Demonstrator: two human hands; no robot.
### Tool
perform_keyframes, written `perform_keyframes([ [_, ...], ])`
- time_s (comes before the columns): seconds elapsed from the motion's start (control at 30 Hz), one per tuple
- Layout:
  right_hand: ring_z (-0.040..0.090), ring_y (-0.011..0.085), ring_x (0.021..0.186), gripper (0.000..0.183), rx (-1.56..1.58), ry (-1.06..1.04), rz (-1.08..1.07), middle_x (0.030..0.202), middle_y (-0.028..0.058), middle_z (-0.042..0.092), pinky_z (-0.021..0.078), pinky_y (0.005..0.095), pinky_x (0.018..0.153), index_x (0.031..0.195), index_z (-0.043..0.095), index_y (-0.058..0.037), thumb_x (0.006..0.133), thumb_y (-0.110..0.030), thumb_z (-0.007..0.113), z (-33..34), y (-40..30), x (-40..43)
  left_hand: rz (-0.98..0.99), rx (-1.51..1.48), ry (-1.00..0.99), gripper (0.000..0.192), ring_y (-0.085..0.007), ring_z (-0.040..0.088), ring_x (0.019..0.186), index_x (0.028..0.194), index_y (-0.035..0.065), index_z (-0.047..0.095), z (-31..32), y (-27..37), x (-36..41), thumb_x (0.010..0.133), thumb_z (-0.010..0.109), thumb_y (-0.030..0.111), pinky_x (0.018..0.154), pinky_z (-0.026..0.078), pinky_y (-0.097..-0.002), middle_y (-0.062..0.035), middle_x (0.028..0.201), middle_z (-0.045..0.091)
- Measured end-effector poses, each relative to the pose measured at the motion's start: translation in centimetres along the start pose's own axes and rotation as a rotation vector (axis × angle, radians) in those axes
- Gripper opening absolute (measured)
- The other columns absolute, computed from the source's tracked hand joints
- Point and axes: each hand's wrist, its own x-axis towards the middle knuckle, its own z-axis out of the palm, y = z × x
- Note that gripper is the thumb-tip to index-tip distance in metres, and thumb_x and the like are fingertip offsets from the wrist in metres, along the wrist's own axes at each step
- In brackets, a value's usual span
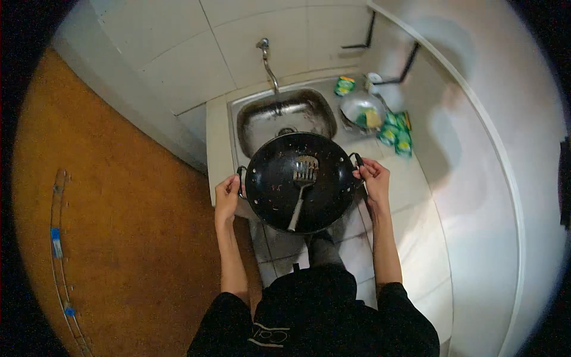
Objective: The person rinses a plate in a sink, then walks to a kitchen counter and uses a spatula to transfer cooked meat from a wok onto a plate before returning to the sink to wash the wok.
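A large black wok (272, 156) with two side handles is held in front of my body, over the front edge of the sink. My left hand (227, 192) grips its left handle, and my right hand (374, 176) grips the right one. Inside the wok lies a slotted metal spatula (304, 176), its handle pointing towards me. Small food bits are scattered over the wok's dark surface. Behind the wok, the stainless steel sink basin (263, 127) is partly hidden by it. A curved metal faucet (270, 67) comes out of the tiled wall above the basin.
Right of the basin stands a metal bowl (357, 100) with a yellow and green sponge (371, 117) in it. Green packets (397, 134) lie beside the bowl, another green packet (344, 85) behind it. A white container (373, 81) stands near the back wall. Tiled counter (415, 218) extends along my right.
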Motion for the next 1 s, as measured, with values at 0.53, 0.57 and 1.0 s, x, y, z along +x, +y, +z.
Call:
perform_keyframes([
  [0.53,0.057,0.0166,0.083,0.04,-0.397,-0.163,-0.032,0.103,0.0128,0.057,0.0472,0.0268,0.069,0.116,0.046,0.0047,0.076,0.01,0.05,9.0,17.4,29.2,-0.093,0.408,0.033,0.028,-0.0245,0.059,0.075,0.098,-0.0033,0.059,5.7,-13.7,24.3,0.087,0.051,0.022,0.067,0.046,-0.035,-0.0166,0.081,0.062],
  [0.57,0.057,0.0167,0.083,0.043,-0.581,-0.186,-0.17,0.104,0.0126,0.057,0.0465,0.027,0.07,0.118,0.044,0.0044,0.075,0.008,0.052,9.8,18.3,29.5,-0.011,0.464,0.08,0.032,-0.0314,0.06,0.084,0.103,-0.003,0.057,5.5,-15.3,24.8,0.086,0.053,0.025,0.073,0.046,-0.0385,-0.0207,0.089,0.062],
  [1.0,0.056,0.0345,0.094,0.031,-0.848,-0.058,-0.205,0.1,0.022,0.058,0.044,0.0387,0.082,0.101,0.057,0.0024,0.08,-0.02,0.059,12.2,12.5,30.7,-0.108,0.663,-0.102,0.051,-0.0365,0.054,0.098,0.114,-0.0063,0.049,6.7,-13.2,26.8,0.085,0.055,0.035,0.086,0.042,-0.0417,-0.0263,0.105,0.055],
])
